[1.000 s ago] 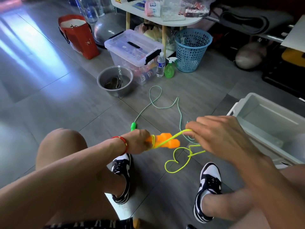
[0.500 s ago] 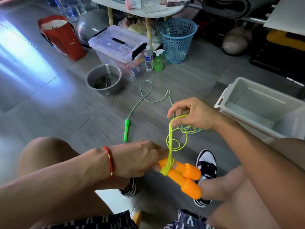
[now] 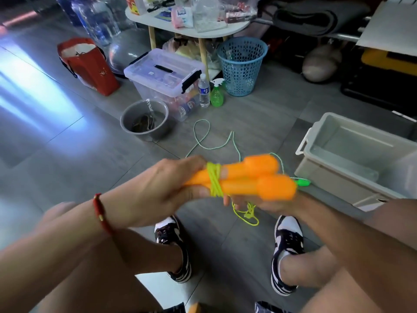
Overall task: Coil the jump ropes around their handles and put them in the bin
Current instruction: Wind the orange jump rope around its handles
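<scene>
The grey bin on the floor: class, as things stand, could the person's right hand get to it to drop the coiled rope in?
Probably yes. The grey bin stands open-topped, with bare floor between it and the right hand, which is under the orange handles pinching loose yellow rope.

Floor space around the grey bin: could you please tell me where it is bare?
Bare tiles lie between the grey bin and the blue basket, and left of the metal bowl. The green rope clutters the middle; the clear box and bottles crowd the table legs.
</scene>
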The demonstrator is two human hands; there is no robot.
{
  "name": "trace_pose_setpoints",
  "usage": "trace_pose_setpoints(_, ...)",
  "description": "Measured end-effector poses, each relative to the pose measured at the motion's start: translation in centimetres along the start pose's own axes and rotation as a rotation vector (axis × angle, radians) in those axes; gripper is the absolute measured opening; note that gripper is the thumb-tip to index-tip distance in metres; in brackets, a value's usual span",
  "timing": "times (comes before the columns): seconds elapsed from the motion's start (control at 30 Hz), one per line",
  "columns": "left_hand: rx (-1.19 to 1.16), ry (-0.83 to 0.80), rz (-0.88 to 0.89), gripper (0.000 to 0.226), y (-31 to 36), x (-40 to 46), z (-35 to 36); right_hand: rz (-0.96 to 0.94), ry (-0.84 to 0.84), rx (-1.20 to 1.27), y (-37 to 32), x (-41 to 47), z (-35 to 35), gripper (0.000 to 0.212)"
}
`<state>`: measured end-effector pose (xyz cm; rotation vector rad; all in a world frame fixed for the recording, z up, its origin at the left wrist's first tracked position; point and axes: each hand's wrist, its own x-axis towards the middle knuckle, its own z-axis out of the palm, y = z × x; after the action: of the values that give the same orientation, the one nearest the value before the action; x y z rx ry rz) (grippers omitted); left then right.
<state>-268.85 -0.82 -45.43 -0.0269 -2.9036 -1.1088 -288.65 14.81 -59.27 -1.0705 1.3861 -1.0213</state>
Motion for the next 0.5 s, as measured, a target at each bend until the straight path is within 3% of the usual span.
trace_pose_setpoints(0.13,-0.242,0.117,-0.340,0.027,-4.8,-0.9,0.1,-0.016,0.093,-0.075,-0.8,-0.6,2.8,0.040)
trace_pose_setpoints(0.3,-0.392,0.237,-0.562,0.044,-9.1,-1.6,2.4,-0.132,0.219,-0.286,-1.7,-0.5,5.5,0.034)
trace_pose_setpoints(0.5,0.021,0.377,-0.500,0.034,-11.1,-0.6,6.9,0.030,0.480,-0.242,-2.0,1.8,7.2,0.039)
